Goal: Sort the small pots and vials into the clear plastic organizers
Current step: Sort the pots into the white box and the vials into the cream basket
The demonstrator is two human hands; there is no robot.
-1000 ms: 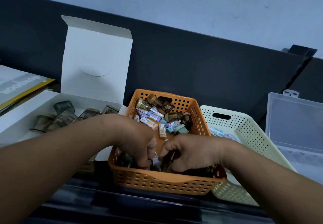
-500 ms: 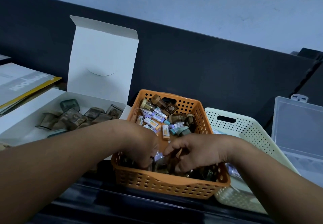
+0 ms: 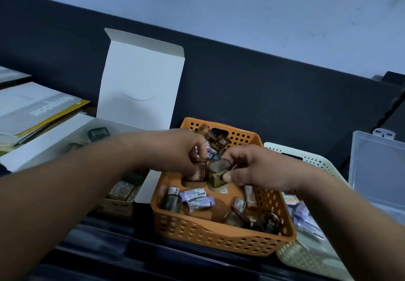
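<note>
Two hands hold small pots above the orange basket (image 3: 219,234).
The left hand (image 3: 179,151) grips a brown pot (image 3: 200,172). The right hand (image 3: 252,166) pinches an olive pot (image 3: 217,174) just beside it, both over the basket. Lilac-labelled packets (image 3: 197,197) on the basket floor carry print too small to read. White lettering on the grey booklet (image 3: 32,107) at far left is upside down and blurred. The clear organizer (image 3: 377,171) stands at the right edge.
</note>
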